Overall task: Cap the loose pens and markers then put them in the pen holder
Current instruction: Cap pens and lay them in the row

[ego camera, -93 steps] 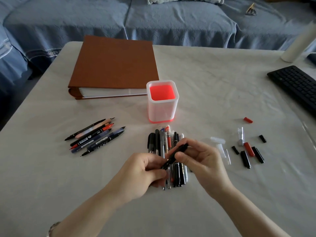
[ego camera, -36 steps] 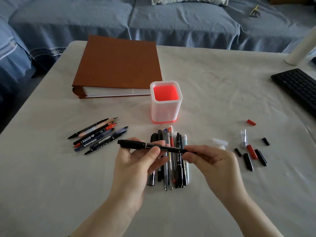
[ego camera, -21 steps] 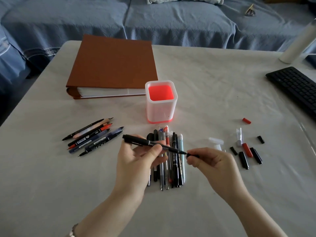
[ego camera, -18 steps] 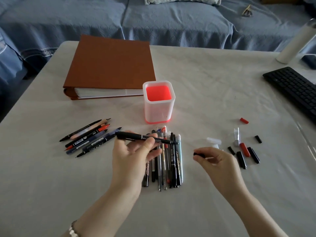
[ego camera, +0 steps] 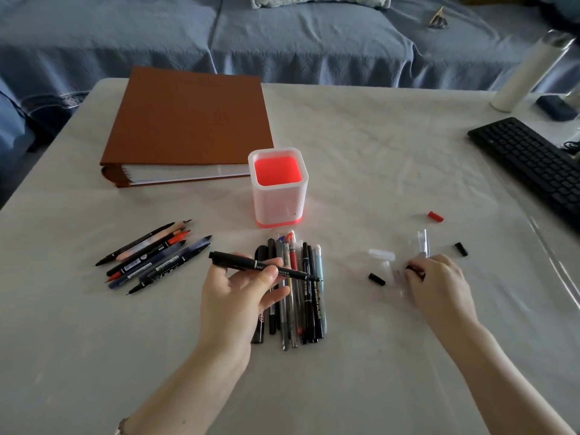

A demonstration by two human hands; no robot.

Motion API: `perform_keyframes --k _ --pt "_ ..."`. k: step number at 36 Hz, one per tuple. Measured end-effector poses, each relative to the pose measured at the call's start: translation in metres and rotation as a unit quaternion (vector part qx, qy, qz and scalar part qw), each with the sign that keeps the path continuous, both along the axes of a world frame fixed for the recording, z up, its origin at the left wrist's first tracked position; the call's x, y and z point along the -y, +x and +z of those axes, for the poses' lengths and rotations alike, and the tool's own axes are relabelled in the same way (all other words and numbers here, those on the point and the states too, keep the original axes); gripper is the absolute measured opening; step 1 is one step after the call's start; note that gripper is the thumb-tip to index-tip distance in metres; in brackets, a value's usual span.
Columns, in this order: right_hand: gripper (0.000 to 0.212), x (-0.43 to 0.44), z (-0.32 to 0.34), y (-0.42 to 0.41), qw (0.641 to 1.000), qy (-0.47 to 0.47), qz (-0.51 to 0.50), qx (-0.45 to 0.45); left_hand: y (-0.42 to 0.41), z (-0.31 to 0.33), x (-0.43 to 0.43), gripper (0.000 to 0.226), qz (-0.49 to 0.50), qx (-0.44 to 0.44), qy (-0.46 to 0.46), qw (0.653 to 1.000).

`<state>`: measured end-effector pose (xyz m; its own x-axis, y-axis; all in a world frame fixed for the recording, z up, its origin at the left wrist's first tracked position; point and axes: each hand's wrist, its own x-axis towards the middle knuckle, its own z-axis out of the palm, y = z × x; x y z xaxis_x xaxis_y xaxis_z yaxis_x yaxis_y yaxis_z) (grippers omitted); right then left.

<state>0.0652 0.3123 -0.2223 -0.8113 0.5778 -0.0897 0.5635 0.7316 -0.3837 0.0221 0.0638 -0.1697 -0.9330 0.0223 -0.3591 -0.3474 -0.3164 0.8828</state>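
Pale tabletop [ego camera: 376, 136], before the pen holder [ego camera: 277, 196]: left hand [ego camera: 238, 296] fingers [ego camera: 277, 293] pinch a black marker [ego camera: 238, 264] (one tip bare); right hand [ego camera: 439, 287] among caps [ego camera: 376, 278], grip unclear.

One pen holder [ego camera: 277, 196], one binder [ego camera: 188, 120], one keyboard [ego camera: 533, 161], two hands [ego camera: 238, 296] [ego camera: 439, 287], one held marker [ego camera: 248, 264], two pen clusters [ego camera: 153, 259] [ego camera: 309, 309].

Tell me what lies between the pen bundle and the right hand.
Head view: a short black cap and a clear cap on the cloth, between the pen bundle and right hand.

a blue-covered sofa [ego camera: 282, 42] stands behind the pale cloth-covered table [ego camera: 376, 152] in dim light
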Motion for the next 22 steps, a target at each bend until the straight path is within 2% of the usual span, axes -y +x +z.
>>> perform_keyframes --k 3,6,8,10,11,15,22 --pt "0.014 0.001 0.000 -0.001 1.000 0.000 -0.002 -0.012 0.000 0.001 0.001 0.025 0.004 0.009 0.004 1.000" --pt "0.012 0.010 0.010 -0.002 0.997 -0.041 0.010 -0.059 0.000 0.002 0.002 0.024 0.006 0.026 0.018 0.999" --pt "0.008 0.022 0.021 -0.001 0.985 -0.129 0.036 -0.106 0.000 0.003 0.003 0.022 0.006 0.041 0.034 0.999" --pt "0.018 0.041 0.037 0.001 0.960 -0.226 0.075 -0.150 0.000 0.006 0.003 0.021 0.003 0.055 0.053 0.997" --pt "0.024 0.050 0.043 0.003 0.950 -0.246 0.100 -0.167 0.000 0.007 0.004 0.020 0.001 0.062 0.061 0.996" --pt "0.033 0.074 0.060 0.007 0.932 -0.253 0.166 -0.199 0.002 0.014 0.004 0.018 -0.015 0.078 0.075 0.994" --pt "0.031 0.087 0.073 0.006 0.917 -0.306 0.151 -0.207 0.006 0.021 0.004 0.016 -0.022 0.080 0.096 0.992"
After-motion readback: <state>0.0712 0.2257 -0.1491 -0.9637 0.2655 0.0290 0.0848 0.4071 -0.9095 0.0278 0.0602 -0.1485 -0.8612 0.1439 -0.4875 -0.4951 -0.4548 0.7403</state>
